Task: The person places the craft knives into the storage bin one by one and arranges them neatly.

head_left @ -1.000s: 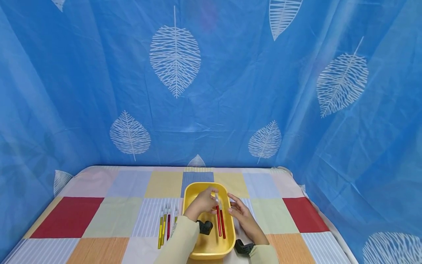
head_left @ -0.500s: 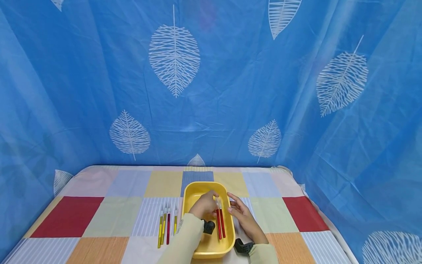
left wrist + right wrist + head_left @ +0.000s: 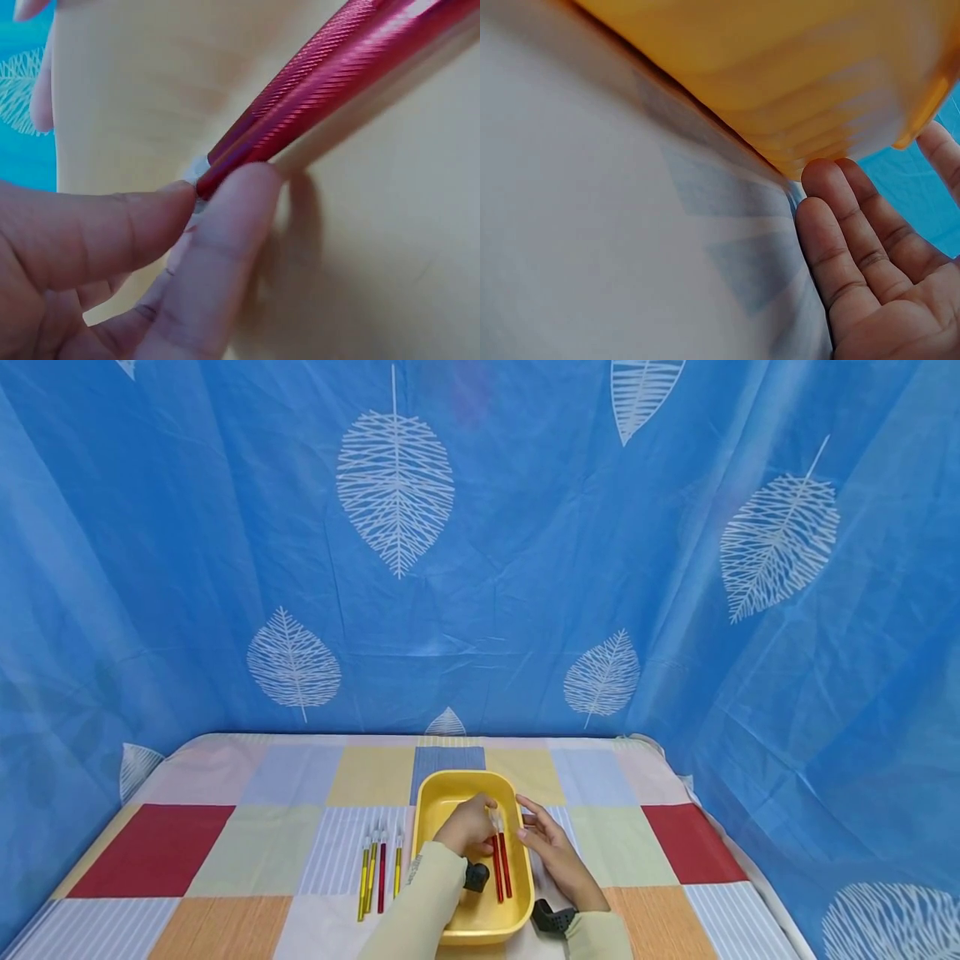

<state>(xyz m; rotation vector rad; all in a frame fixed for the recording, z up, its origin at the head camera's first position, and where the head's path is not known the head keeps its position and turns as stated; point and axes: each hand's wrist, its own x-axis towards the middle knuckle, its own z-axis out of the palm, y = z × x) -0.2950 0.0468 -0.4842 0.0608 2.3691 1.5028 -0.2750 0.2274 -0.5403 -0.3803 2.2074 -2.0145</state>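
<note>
Left hand pinching red tool, yellow tray around, four tools outside

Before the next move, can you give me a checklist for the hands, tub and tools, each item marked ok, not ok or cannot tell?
1. Tub upright: ok, its opening faces up.
2. Left hand gripping: ok, it pinches one red tool near its end.
3. Second red tool inside the tub: ok, it lies alongside the first.
4. Right hand bracing the tub: cannot tell; its fingers are at the side wall, pressure unclear.
5. Tablecloth free of loose tools: not ok, three yellow tools and a dark red tool lie left of the tub.
</note>
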